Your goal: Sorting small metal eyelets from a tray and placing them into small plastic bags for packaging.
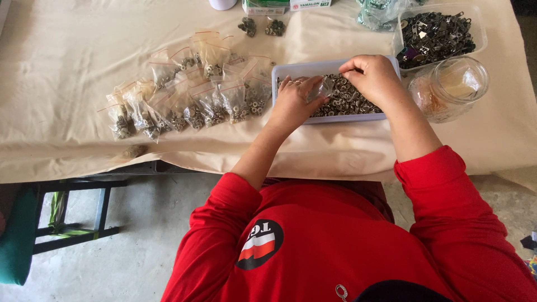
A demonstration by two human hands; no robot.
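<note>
The person in red sleeves is leaning over the surface (67, 67), which a cream cloth is covering, and both forearms are reaching forward and converging over a pale tray (279, 71) lying right of the middle, near the front edge. Small dark metal rings (349, 100) are filling the tray.

The left hand (292, 103) is resting at the tray's left end, palm down, wrist bent slightly outward. Its fingers (299, 86) are curling round a small clear bag (323, 88), holding the bag's mouth up over the rings; how tightly they are closing I cannot tell.

The right hand (373, 75) is hovering over the tray's far right part, knuckles up, wrist arching. Its fingers (349, 68) are pinching together at the tips, pointing towards the bag; whatever they are gripping is too small to make out.

To the left of the tray, a spread of filled bags (190, 100) with red seal lines is lying in overlapping rows, running towards the left front edge. One small bundle (134, 151) is sitting alone right at the front edge. Two little heaps of rings (261, 27) are lying near the far edge, just before some boxes (285, 5).

At the far right corner, a clear tub (478, 28) is holding dark metal clips, and just in front of it a clear jar (458, 84) is lying on its side, close to the right forearm. A crumpled plastic bag (380, 12) is sitting beside the tub at the far edge.
</note>
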